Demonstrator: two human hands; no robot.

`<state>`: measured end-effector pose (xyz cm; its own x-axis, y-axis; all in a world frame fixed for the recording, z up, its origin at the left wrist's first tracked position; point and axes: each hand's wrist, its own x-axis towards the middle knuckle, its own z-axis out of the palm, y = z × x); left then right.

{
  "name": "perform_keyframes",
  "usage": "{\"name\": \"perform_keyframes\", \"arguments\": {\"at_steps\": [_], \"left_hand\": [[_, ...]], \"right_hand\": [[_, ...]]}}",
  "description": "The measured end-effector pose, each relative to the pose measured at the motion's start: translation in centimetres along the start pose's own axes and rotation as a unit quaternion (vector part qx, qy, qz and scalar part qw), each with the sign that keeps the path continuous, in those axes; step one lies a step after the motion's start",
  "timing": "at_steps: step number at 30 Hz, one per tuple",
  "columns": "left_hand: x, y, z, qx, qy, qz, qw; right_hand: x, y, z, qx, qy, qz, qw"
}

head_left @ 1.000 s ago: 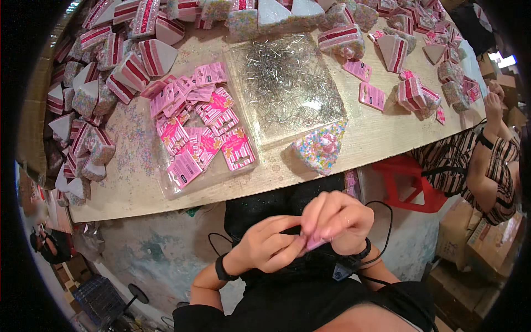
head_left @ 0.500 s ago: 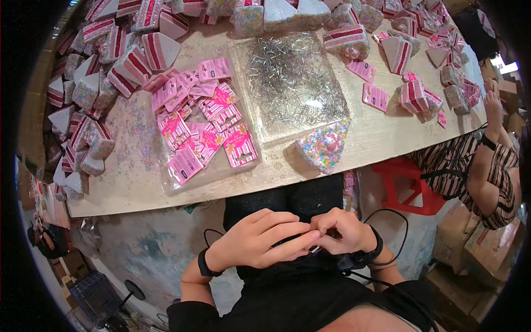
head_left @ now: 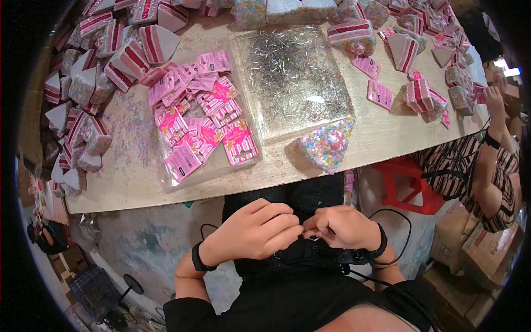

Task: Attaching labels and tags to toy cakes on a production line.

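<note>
Both hands are held close together over my lap, below the table's near edge. My left hand (head_left: 258,229) has its fingers curled, their tips meeting my right hand. Thumb and forefinger of my right hand (head_left: 343,227) are pinched; a tiny pale, shiny bit shows under them, too small to name. On the table straight ahead lies a cake-slice ornament (head_left: 327,145) covered in coloured sprinkles. Behind it is a clear tray (head_left: 276,131) of loose silvery pins. Pink striped cardboard tags (head_left: 209,138) fill another clear tray (head_left: 221,175) to its left.
Many cake-slice ornaments (head_left: 133,58) are heaped along the table's left and far sides. Two loose pink tags (head_left: 380,94) lie right of the pins. A red stool (head_left: 406,185) stands at the right, beside another person's arm (head_left: 487,177). A cable (head_left: 408,235) loops by my right wrist.
My hands have drawn slightly apart, and the left hand's fingers have curled in more. The view has shifted a little; the things on the table stay where they were.
</note>
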<state>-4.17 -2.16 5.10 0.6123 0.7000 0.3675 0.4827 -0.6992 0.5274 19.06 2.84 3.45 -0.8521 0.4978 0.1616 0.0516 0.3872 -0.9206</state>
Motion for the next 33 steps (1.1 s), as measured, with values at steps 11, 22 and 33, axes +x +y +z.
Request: {"name": "perform_keyframes", "arguments": {"at_steps": [11, 22, 33], "left_hand": [[-0.5, 0.2, 1.5, -0.012, 0.033, -0.021, 0.999], [0.5, 0.4, 2.3, -0.006, 0.128, 0.005, 0.992], [1.6, 0.2, 3.1, -0.035, 0.109, -0.019, 0.993]], "right_hand": [[-0.5, -0.3, -1.7, 0.060, -0.019, 0.156, 0.986], [1.1, -0.8, -1.2, -0.081, 0.039, -0.032, 0.995], [-1.0, -1.3, 0.1, 0.048, 0.173, 0.005, 0.984]]}}
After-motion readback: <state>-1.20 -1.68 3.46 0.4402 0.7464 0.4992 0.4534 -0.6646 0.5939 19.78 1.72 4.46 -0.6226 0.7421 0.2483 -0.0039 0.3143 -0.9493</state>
